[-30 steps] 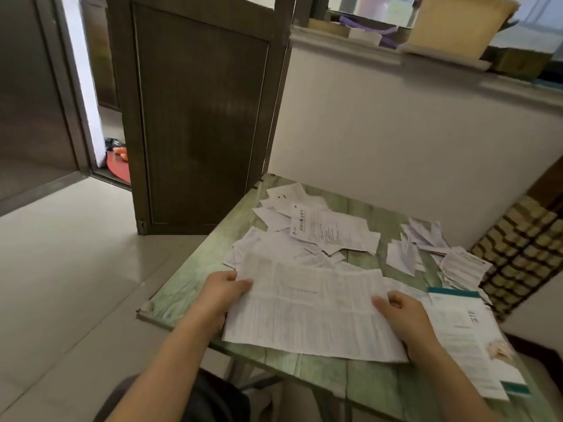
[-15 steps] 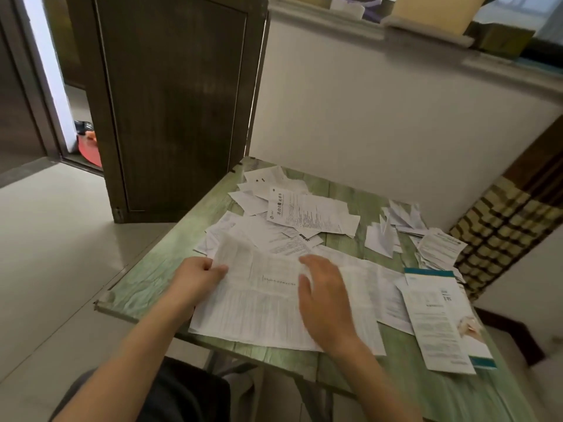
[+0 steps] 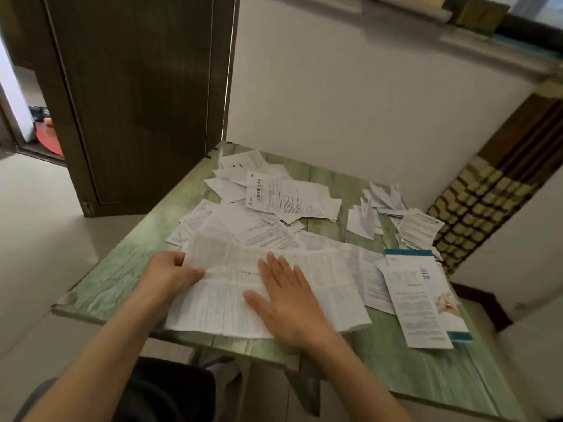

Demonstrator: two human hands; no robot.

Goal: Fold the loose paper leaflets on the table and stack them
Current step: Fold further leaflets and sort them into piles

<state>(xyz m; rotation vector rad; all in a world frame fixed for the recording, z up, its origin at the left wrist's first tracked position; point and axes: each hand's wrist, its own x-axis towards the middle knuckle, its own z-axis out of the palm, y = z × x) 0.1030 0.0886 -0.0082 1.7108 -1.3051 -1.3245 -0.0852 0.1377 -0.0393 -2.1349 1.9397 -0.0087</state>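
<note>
The large printed leaflet lies opened out at the near edge of the green worktop. The left hand pinches its left edge, thumb on top. The right hand lies flat on its middle, fingers straight and slightly spread. Loose leaflets are scattered just behind it, a teal-edged brochure lies to its right, and a pile of folded leaflets sits farther back on the right.

One table, one left hand, one right hand, one teal-edged brochure, many leaflets.
</note>
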